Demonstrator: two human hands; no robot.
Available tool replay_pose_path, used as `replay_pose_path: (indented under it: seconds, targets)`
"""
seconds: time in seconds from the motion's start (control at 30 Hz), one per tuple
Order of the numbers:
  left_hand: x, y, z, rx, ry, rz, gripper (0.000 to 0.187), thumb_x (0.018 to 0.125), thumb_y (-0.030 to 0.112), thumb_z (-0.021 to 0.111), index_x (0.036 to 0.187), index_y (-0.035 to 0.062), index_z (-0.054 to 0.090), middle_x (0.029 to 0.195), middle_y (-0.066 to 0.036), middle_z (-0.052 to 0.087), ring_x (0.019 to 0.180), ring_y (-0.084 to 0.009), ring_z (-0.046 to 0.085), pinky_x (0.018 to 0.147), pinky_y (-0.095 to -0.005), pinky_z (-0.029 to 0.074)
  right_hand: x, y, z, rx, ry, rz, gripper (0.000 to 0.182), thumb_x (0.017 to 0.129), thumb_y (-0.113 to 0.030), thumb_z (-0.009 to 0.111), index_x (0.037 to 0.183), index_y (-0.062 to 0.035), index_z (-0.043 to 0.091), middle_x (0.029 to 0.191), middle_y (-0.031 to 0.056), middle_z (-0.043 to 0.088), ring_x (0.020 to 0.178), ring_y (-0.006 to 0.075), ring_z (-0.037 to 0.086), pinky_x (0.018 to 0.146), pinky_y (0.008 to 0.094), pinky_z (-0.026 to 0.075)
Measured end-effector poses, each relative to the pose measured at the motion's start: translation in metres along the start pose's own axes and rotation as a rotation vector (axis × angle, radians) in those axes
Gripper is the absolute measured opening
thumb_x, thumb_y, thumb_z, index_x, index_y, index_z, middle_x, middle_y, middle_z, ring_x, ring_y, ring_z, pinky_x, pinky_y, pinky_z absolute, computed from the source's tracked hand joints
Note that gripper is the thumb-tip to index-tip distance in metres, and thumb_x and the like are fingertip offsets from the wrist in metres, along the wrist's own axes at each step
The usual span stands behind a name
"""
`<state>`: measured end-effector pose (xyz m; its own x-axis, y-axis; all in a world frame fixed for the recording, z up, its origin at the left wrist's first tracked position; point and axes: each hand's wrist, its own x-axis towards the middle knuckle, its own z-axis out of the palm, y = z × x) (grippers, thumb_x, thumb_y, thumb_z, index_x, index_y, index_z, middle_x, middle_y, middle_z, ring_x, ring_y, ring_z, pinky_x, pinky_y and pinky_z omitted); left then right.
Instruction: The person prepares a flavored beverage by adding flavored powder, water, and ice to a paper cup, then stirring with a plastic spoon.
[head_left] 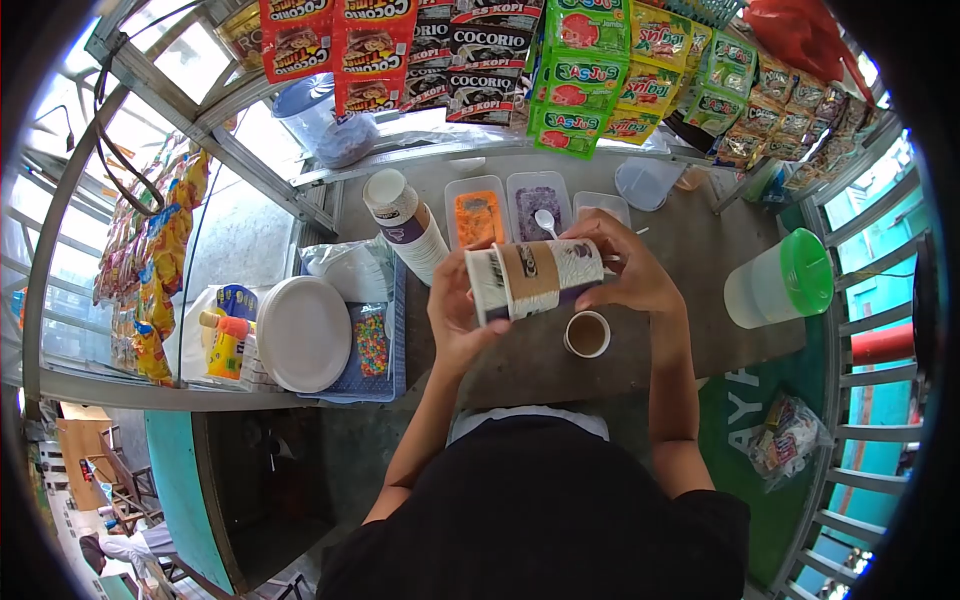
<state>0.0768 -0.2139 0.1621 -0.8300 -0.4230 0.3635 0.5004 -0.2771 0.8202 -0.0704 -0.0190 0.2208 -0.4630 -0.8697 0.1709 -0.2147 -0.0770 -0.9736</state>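
Both hands hold a short stack of paper cups (535,278) sideways above the counter. My left hand (458,315) grips the rim end, its thumb on the white rim. My right hand (630,268) has its fingers around the other end. Below the cups, a paper cup of brown liquid (587,334) stands on the counter. To the left leans a taller stack of paper cups (410,225). Behind my hands are a tub of orange contents (478,212) and a tub of purple contents (538,205) with a white spoon (546,222) in it.
A blue basket (398,340) with a bag of colourful candies (372,345) and round white lids (304,334) is at the left. A green-lidded container (775,280) stands at the right. Sachets (485,60) hang overhead. A person (130,547) is at the far lower left.
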Motion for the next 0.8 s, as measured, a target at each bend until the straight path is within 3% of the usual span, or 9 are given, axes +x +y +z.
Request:
replay_pose_path:
  seconds: [0.03, 0.1, 0.17, 0.23, 0.37, 0.43, 0.53, 0.67, 0.8]
  targets:
    - [-0.002, 0.000, -0.004, 0.001, 0.001, 0.003, 0.098, 0.061, 0.022, 0.091, 0.140, 0.0017, 0.036, 0.140, -0.017, 0.048, 0.128, -0.0258, 0.048, 0.106, -0.0429, 0.041, -0.002, 0.002, -0.004, 0.000, 0.034, 0.063, 0.079, 0.058, -0.021, 0.094, 0.123, -0.0057, 0.051, 0.120, 0.0023, 0.054, 0.111, 0.0133, 0.056, 0.094, 0.0295, 0.046]
    - [-0.003, 0.004, -0.021, 0.032, 0.124, 0.010, 0.092, 0.072, 0.042, 0.081, 0.141, 0.0007, 0.036, 0.139, -0.017, 0.046, 0.128, -0.0264, 0.048, 0.109, -0.0424, 0.038, -0.004, 0.007, -0.009, -0.001, 0.064, 0.125, 0.077, 0.061, -0.024, 0.093, 0.123, -0.0053, 0.051, 0.118, 0.0026, 0.057, 0.109, 0.0127, 0.057, 0.092, 0.0295, 0.047]
    - [-0.002, 0.013, -0.040, -0.290, 0.266, 0.042, 0.081, 0.080, 0.040, 0.072, 0.141, -0.0001, 0.036, 0.137, -0.017, 0.048, 0.128, -0.0263, 0.048, 0.109, -0.0420, 0.038, -0.004, 0.011, -0.009, 0.094, 0.220, -0.050, 0.058, 0.069, -0.009, 0.086, 0.117, -0.0075, 0.053, 0.108, 0.0019, 0.063, 0.094, 0.0086, 0.061, 0.077, 0.0232, 0.050]
    - [0.018, 0.050, -0.047, -0.577, 0.462, 0.053, 0.067, 0.083, 0.040, 0.068, 0.135, 0.0048, 0.043, 0.127, -0.011, 0.054, 0.119, -0.0227, 0.053, 0.103, -0.0401, 0.044, -0.008, 0.010, -0.013, 0.101, 0.267, -0.009, 0.056, 0.070, -0.008, 0.085, 0.117, -0.0070, 0.053, 0.105, 0.0025, 0.064, 0.092, 0.0084, 0.061, 0.074, 0.0221, 0.049]
    - [0.040, 0.072, -0.097, -0.609, 0.365, 0.147, 0.059, 0.085, 0.034, 0.064, 0.134, 0.0071, 0.044, 0.126, -0.011, 0.055, 0.115, -0.0225, 0.054, 0.102, -0.0446, 0.044, -0.009, 0.014, -0.014, 0.139, 0.326, 0.074, 0.053, 0.073, -0.006, 0.082, 0.117, -0.0068, 0.052, 0.100, 0.0037, 0.066, 0.086, 0.0075, 0.061, 0.069, 0.0217, 0.048]
    - [0.056, 0.081, -0.089, -0.293, 0.407, 0.290, 0.054, 0.086, 0.025, 0.062, 0.134, 0.0081, 0.045, 0.124, -0.010, 0.056, 0.113, -0.0213, 0.054, 0.100, -0.0485, 0.043, -0.006, 0.017, -0.009, 0.121, 0.312, 0.087, 0.053, 0.074, -0.007, 0.082, 0.117, -0.0073, 0.052, 0.098, 0.0035, 0.066, 0.085, 0.0078, 0.062, 0.068, 0.0218, 0.048]
    - [0.071, 0.066, -0.098, -0.177, 0.437, 0.310, 0.051, 0.086, 0.020, 0.062, 0.132, 0.0073, 0.045, 0.127, -0.009, 0.055, 0.116, -0.0221, 0.052, 0.097, -0.0494, 0.043, -0.001, 0.021, -0.004, 0.099, 0.290, 0.103, 0.051, 0.074, -0.008, 0.082, 0.116, -0.0080, 0.052, 0.097, 0.0034, 0.067, 0.084, 0.0081, 0.062, 0.068, 0.0219, 0.047]
    - [0.089, 0.051, -0.084, 0.086, 0.468, 0.425, 0.060, 0.080, 0.008, 0.070, 0.132, 0.0073, 0.041, 0.125, -0.009, 0.051, 0.118, -0.0193, 0.048, 0.099, -0.0427, 0.040, 0.001, 0.024, -0.001, 0.087, 0.275, 0.108, 0.050, 0.075, -0.009, 0.083, 0.115, -0.0090, 0.053, 0.097, 0.0030, 0.067, 0.085, 0.0079, 0.062, 0.068, 0.0221, 0.046]
    - [0.104, 0.038, -0.084, 0.087, 0.470, 0.342, 0.062, 0.077, 0.008, 0.073, 0.130, 0.0071, 0.040, 0.121, -0.008, 0.051, 0.115, -0.0186, 0.049, 0.101, -0.0388, 0.038, 0.001, 0.024, -0.002, 0.097, 0.268, 0.125, 0.050, 0.075, -0.010, 0.083, 0.115, -0.0100, 0.053, 0.097, 0.0025, 0.067, 0.085, 0.0076, 0.062, 0.068, 0.0219, 0.045]
